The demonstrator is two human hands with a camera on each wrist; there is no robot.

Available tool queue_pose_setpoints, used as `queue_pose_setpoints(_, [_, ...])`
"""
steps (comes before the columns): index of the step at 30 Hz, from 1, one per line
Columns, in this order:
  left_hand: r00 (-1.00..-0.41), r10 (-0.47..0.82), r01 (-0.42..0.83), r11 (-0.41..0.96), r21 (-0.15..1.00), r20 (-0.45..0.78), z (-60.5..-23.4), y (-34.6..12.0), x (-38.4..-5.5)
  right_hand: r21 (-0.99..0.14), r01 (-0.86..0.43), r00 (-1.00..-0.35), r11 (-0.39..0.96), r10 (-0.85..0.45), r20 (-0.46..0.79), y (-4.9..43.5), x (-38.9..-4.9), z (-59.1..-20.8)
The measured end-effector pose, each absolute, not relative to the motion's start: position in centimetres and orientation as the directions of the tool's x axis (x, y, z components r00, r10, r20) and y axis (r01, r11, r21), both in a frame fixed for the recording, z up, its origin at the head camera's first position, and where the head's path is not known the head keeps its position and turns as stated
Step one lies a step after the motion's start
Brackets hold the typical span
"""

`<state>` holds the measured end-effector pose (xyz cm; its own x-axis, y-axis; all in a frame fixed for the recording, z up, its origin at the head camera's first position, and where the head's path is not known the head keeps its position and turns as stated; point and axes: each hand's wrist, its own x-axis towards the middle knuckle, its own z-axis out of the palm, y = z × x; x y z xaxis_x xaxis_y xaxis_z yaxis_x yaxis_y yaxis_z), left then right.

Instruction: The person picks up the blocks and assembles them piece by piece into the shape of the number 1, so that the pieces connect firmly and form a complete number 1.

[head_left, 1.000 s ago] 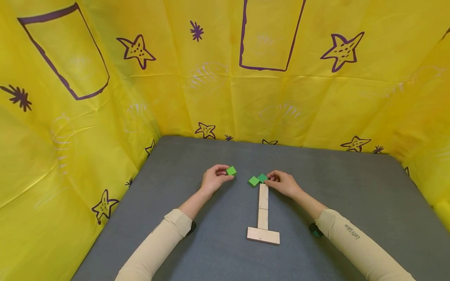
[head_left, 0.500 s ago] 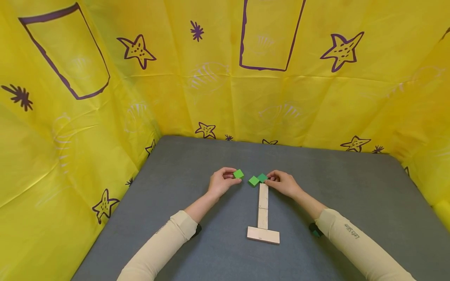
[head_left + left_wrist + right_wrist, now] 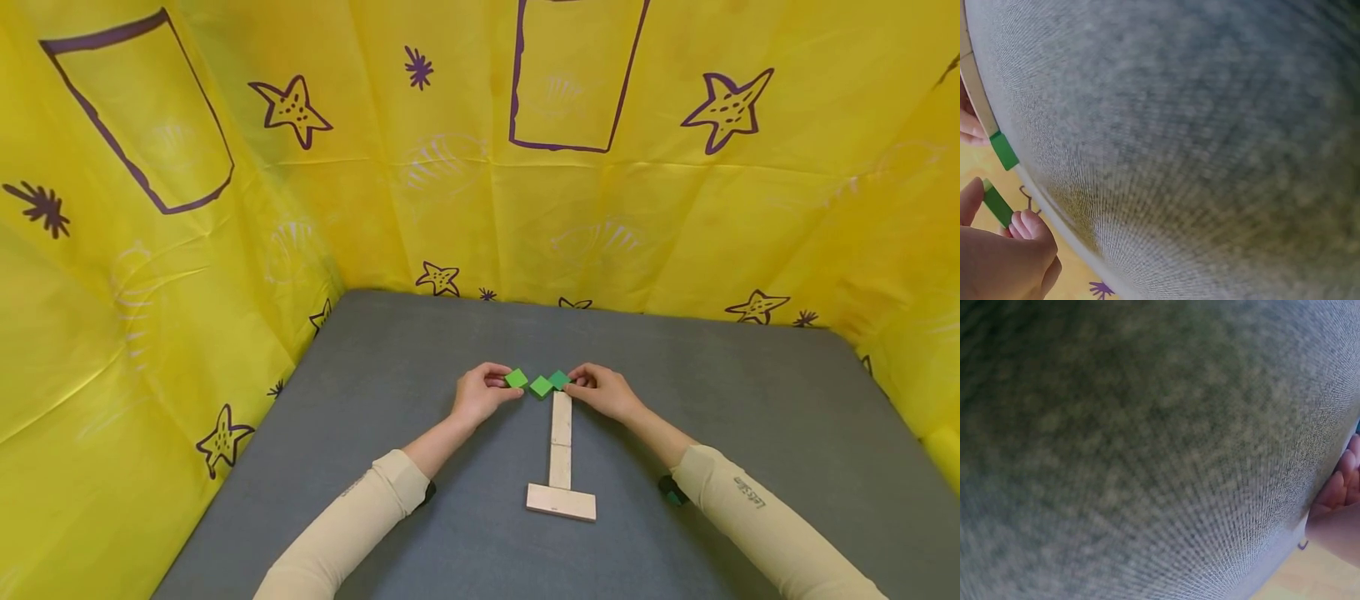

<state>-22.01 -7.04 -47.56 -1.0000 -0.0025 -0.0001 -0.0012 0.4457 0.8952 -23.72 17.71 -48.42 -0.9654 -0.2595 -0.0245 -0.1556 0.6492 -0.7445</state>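
Note:
My left hand [image 3: 477, 397] pinches a light green square block [image 3: 516, 378] between thumb and fingers. In the left wrist view, that hand holds the block apart from another green one. This second light green block [image 3: 541, 387] lies turned cornerwise on the table, a small gap to the right of the held block. Touching its right side is a darker green block [image 3: 558, 380], pinched at its right edge by my right hand [image 3: 607, 393]. Below it, two pale wooden planks [image 3: 561, 440] run end to end down to a crosswise wooden plank [image 3: 561, 502]. The right wrist view shows mostly table.
A dark grey cloth-covered table [image 3: 420, 333] lies under everything. Yellow fabric [image 3: 465, 208] with purple starfish drawings rises along its back and sides.
My left hand has carried its light green block rightward and slightly nearer, closing most of the gap to the middle block. The right hand and the planks have stayed in place.

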Motion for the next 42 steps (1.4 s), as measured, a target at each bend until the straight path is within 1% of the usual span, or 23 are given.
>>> queue_pose_setpoints(12, [-0.999, 0.013, 0.04, 0.509, 0.86, 0.039, -48.2, -6.6, -21.9, -0.738, -0.155, -0.966, 0.657, -0.255, -0.025, 17.6, -23.7, -48.4])
queue_pose_setpoints(20, [-0.999, 0.025, 0.042, 0.531, 0.847, 0.035, -48.3, -6.3, -21.9, -0.74, -0.156, -0.966, 0.655, -0.258, -0.025, 17.6, -23.7, -48.2])
queue_pose_setpoints(32, [-0.996, 0.064, 0.085, 0.589, 0.803, 0.058, -48.5, -6.2, -22.0, -0.74, -0.159, -0.965, 0.654, -0.261, -0.024, 17.6, -23.7, -48.2])
queue_pose_setpoints(42, [-0.996, 0.066, 0.089, 0.619, 0.78, 0.062, -48.3, -5.8, -21.7, -0.735, -0.157, -0.965, 0.66, -0.26, -0.028, 17.7, -23.8, -48.4])
